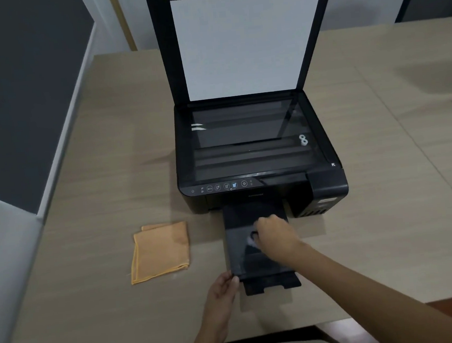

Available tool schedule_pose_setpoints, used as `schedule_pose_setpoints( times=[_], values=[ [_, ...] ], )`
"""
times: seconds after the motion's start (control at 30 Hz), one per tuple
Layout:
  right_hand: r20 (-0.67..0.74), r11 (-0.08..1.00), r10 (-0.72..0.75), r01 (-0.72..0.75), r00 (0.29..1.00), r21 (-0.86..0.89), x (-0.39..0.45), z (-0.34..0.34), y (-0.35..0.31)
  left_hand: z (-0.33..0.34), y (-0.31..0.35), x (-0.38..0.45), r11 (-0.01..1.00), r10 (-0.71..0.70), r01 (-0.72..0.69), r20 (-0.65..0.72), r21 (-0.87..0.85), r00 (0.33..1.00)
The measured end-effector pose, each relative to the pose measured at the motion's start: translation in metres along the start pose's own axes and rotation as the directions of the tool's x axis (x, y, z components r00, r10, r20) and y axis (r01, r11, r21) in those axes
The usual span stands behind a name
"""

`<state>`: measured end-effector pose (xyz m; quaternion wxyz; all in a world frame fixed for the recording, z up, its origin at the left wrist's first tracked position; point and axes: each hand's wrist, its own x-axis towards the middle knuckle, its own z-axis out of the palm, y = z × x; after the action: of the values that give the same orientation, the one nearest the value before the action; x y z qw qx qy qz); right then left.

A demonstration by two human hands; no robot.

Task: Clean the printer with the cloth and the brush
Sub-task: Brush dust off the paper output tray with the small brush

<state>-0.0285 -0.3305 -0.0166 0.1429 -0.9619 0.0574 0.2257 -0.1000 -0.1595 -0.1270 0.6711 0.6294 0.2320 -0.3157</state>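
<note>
A black printer (326, 187) stands on the beige table with its scanner lid (247, 45) raised and the glass bare. Its output tray (242, 254) is pulled out toward me. My right hand (274, 233) is curled over the tray and grips a small brush (252, 238), whose pale, blurred bristles touch the tray surface. My left hand (223, 286) pinches the tray's front left corner. A folded orange cloth (161, 251) lies flat on the table to the left of the tray, apart from both hands.
The beige table (98, 181) runs wide to the left and right of the printer. A grey partition wall (11, 107) borders the table's left side. The table's front edge lies just below my forearms.
</note>
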Motion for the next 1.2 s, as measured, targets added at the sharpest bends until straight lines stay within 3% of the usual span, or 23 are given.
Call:
schedule_pose_setpoints(
  times=[0.07,0.13,0.2,0.27,0.33,0.4,0.43,0.57,0.7,0.77,0.87,0.93,1.0,1.07,1.1,1.13,1.2],
  values=[
    [0.155,0.988,-0.098,0.077,0.983,0.136,-0.005,0.010,-0.005,-0.001,-0.002,0.002,1.000,-0.003,0.003,0.001,0.018,1.000],
    [0.251,0.994,-0.055,0.030,0.966,0.103,-0.011,0.016,0.001,0.000,-0.001,0.001,0.999,0.015,-0.015,-0.006,0.029,1.000],
    [0.110,0.994,0.105,-0.103,0.988,-0.028,-0.008,0.006,0.013,0.000,-0.001,-0.001,1.000,0.010,-0.010,-0.012,0.026,1.000],
    [-0.086,0.991,0.135,-0.134,0.987,0.010,-0.004,0.001,0.014,0.002,0.000,-0.003,1.000,0.000,0.000,-0.014,0.022,1.000],
    [-0.054,0.994,0.017,-0.010,0.998,0.113,-0.004,0.007,-0.005,0.002,0.001,-0.003,1.000,-0.010,0.011,-0.021,0.011,1.000],
    [0.076,0.989,-0.125,0.118,0.989,0.090,0.000,0.022,-0.025,0.001,-0.002,0.001,0.999,-0.030,0.030,-0.025,0.020,0.999],
    [0.076,0.989,-0.145,0.142,0.986,0.053,0.005,0.023,-0.031,0.001,-0.002,0.001,0.999,-0.037,0.037,-0.033,0.018,0.999],
    [-0.142,0.979,-0.187,0.174,0.972,-0.102,0.043,0.011,-0.033,0.000,0.000,0.002,0.997,-0.003,0.004,-0.021,0.083,1.000],
    [-0.145,0.948,-0.257,0.220,0.956,-0.229,0.047,0.009,-0.025,-0.003,-0.003,0.003,0.997,0.015,-0.012,-0.043,0.081,0.999],
    [-0.174,0.958,-0.173,0.124,0.969,-0.259,0.041,0.006,-0.001,-0.004,-0.004,0.004,0.996,0.016,-0.014,-0.023,0.084,1.000],
    [-0.257,0.963,0.115,-0.171,0.960,-0.208,0.034,-0.006,0.048,-0.007,-0.008,0.008,0.997,0.002,-0.001,-0.002,0.082,1.000],
    [-0.252,0.955,0.170,-0.222,0.953,-0.197,0.025,-0.003,0.058,-0.007,-0.007,0.007,0.999,0.008,-0.009,0.017,0.051,1.000],
    [-0.112,0.978,-0.039,0.015,0.993,-0.210,0.011,0.008,0.036,-0.005,-0.005,0.008,1.000,0.005,-0.006,0.024,0.022,1.000],
    [0.106,0.949,-0.282,0.294,0.953,-0.115,-0.002,0.020,0.009,-0.004,-0.003,0.009,1.000,0.005,-0.005,0.024,0.008,1.000],
    [0.133,0.943,-0.317,0.327,0.939,-0.058,-0.001,0.019,0.005,-0.004,-0.003,0.009,1.000,0.000,0.000,0.022,0.007,1.000],
    [0.075,0.963,-0.264,0.268,0.961,-0.042,0.006,0.014,0.008,-0.003,-0.002,0.008,1.000,-0.002,0.002,0.021,0.003,1.000],
    [-0.185,0.999,0.041,-0.037,0.982,0.026,0.027,-0.001,0.034,-0.002,-0.001,0.005,1.000,-0.001,0.001,0.023,0.000,1.000]
  ],
)
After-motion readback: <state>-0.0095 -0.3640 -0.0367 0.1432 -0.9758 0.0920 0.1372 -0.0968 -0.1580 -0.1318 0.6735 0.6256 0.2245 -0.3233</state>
